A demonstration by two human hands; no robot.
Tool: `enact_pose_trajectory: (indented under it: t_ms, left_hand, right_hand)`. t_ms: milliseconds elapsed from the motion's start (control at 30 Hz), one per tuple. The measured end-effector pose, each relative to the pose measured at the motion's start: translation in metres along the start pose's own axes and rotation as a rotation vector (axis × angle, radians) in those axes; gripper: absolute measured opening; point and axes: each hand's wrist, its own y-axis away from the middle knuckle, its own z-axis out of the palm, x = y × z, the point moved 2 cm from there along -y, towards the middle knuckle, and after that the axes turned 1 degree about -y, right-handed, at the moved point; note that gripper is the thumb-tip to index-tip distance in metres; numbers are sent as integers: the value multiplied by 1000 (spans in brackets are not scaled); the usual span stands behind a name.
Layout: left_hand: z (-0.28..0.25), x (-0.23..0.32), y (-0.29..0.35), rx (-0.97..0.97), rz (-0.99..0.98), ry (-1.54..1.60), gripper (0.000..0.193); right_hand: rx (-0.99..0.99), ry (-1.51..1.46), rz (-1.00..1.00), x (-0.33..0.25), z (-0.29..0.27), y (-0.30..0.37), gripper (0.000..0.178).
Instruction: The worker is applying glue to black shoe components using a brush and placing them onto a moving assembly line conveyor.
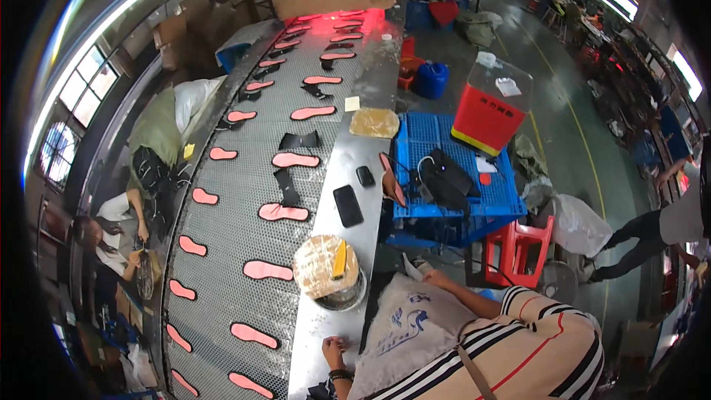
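My left hand (334, 350) rests on the metal ledge (326, 211) beside the conveyor, fingers curled in with nothing visible in them. Dark fabric lies by its wrist. My right hand (438, 279) is low in front of the apron (411, 322), closed at the edge of a pale and dark piece (416, 267) whose kind I cannot make out. Ahead of the left hand stands a round tin (349, 298), topped by a tape-covered disc (315, 263) with a yellow-handled tool (340, 259) on it. Pink insoles (269, 270) lie in two rows on the mesh conveyor belt (222, 252).
A phone (348, 206) and a small black device (365, 176) lie on the ledge. To the right are a blue crate table (415, 148) with a red box (485, 111), and a red stool (518, 252). A co-worker (111, 230) sits beyond the belt; another person (666, 226) stands far right.
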Motion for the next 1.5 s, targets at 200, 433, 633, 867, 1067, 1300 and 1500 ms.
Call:
enact_pose_trajectory:
  t_ms: [200,433,633,867,1067,1300,1500]
  left_hand:
    - [32,16,21,32,-33,-151,15]
    - [11,-28,2,55,368,-285,23]
    - [99,89,60,195,286,-142,23]
    - [150,316,147,536,764,-988,27]
    - [173,462,292,933,1004,-1526,25]
    - [154,451,403,879,1099,-1281,56]
    - [182,400,295,691,982,-936,51]
  right_hand:
    - [-133,-36,42,-50,-55,-34,29]
    - [-337,-234,-152,-139,-126,-94,26]
    - [-337,-437,-152,-201,-224,-95,25]
    - [333,-331,-829,-368,-406,-77,25]
    - [1123,-228,-1436,-435,-568,46,19]
    - [1003,303,-1880,-507,-609,121,17]
    - [845,614,-1893,-533,-606,167,15]
